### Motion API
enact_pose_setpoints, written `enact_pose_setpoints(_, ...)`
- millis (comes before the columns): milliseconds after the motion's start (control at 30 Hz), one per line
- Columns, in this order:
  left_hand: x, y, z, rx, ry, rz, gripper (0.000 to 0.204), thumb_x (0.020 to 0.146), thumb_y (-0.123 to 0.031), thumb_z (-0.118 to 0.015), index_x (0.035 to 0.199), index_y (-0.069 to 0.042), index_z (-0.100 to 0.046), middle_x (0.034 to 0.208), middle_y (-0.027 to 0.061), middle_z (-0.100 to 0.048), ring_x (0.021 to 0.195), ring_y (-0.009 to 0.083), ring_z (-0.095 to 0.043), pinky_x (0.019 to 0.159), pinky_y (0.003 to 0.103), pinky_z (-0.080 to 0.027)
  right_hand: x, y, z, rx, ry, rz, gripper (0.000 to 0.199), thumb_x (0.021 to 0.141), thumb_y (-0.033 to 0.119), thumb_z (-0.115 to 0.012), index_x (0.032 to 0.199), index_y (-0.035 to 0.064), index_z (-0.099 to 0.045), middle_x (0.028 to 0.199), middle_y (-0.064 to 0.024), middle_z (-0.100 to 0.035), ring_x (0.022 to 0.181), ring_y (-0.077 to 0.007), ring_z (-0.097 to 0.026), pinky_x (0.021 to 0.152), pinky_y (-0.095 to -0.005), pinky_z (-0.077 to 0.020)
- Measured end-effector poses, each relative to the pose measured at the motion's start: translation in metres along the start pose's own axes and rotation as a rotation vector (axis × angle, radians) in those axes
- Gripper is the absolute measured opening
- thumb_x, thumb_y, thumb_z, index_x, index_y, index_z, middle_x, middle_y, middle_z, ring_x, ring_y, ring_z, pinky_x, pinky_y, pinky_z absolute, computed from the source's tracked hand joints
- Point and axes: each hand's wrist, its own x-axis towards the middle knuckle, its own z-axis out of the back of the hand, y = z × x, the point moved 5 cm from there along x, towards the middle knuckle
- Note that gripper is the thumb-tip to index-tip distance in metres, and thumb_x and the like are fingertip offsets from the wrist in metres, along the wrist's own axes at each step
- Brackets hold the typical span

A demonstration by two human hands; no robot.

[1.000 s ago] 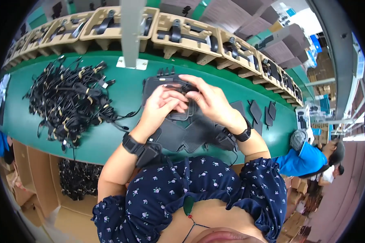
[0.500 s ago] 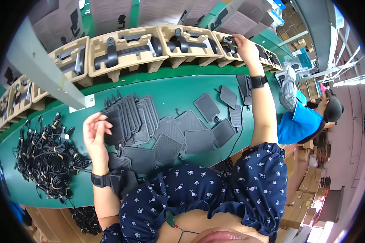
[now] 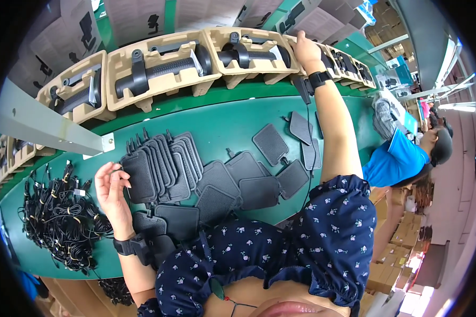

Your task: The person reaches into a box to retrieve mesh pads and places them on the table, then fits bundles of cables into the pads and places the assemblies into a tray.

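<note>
My left hand (image 3: 112, 189) is raised beside a row of overlapping flat black pads (image 3: 142, 177) with short stems. Its fingers are loosely bent and apart, with nothing visible between them. At full stretch, my right hand (image 3: 308, 53) reaches over the left part of a tan moulded tray (image 3: 297, 67) in the row at the back. The back of that hand faces up, hiding most of its fingers and whatever they may touch. Black parts (image 3: 327, 61) show in the tray to its right. A black wrist strap (image 3: 320, 79) has a cable running down from it.
More tan trays (image 3: 166, 86) holding black cylindrical parts line the back. Loose black pads (image 3: 259, 191) lie across the green table (image 3: 225, 124). Bundled black cables (image 3: 63, 216) are heaped at left, near a grey post (image 3: 53, 121). A person in blue (image 3: 399, 161) is at right.
My right hand has moved left across the tray, and its fingers now point toward the tray's far edge. My left hand stays beside the pads. The whole view has shifted slightly.
</note>
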Motion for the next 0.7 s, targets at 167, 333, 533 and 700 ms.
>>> enact_pose_setpoints(167, 0.002, -0.002, -0.003, -0.008, 0.010, 0.010, 0.025, 0.088, -0.005, -0.049, 0.113, -0.001, -0.048, 0.101, 0.0069, -0.054, 0.079, 0.0119, -0.052, 0.065, 0.022, -0.042, -0.011, -0.019, -0.022, 0.561, -0.311, -0.144, 0.026, 0.087, 0.025, -0.047, 0.097, 0.0017, -0.041, 0.083, -0.0282, -0.059, 0.079, -0.0443, -0.058, 0.069, -0.0489, -0.0461)
enact_pose_setpoints(333, 0.001, 0.000, 0.002, 0.024, -0.009, 0.020, 0.025, 0.088, -0.005, -0.049, 0.113, -0.002, -0.048, 0.101, 0.0068, -0.054, 0.079, 0.0120, -0.052, 0.065, 0.022, -0.041, -0.015, -0.029, -0.032, 0.743, -0.170, -0.045, 0.021, 0.086, 0.021, -0.050, 0.097, 0.0035, -0.047, 0.084, -0.0240, -0.060, 0.086, -0.0428, -0.055, 0.075, -0.0461, -0.0439)
enact_pose_setpoints(533, 0.000, 0.001, 0.004, 0.017, -0.014, 0.026, 0.024, 0.088, -0.004, -0.048, 0.112, -0.001, -0.049, 0.101, 0.0070, -0.054, 0.079, 0.0122, -0.053, 0.065, 0.022, -0.042, -0.007, -0.023, -0.015, 0.207, -0.153, -0.070, 0.019, 0.080, 0.027, -0.057, 0.086, 0.0094, -0.057, 0.084, -0.0162, -0.062, 0.084, -0.0332, -0.058, 0.074, -0.0396, -0.0452)
enact_pose_setpoints(700, -0.001, 0.001, -0.001, 0.033, -0.023, 0.033, 0.024, 0.088, -0.007, -0.050, 0.111, -0.001, -0.049, 0.101, 0.0081, -0.055, 0.077, 0.0124, -0.053, 0.063, 0.022, -0.042, -0.004, -0.040, -0.033, 0.225, -0.357, -0.191, 0.024, 0.071, 0.030, -0.068, 0.075, 0.0088, -0.058, 0.073, -0.0128, -0.062, 0.073, -0.0316, -0.060, 0.067, -0.0407, -0.0471)
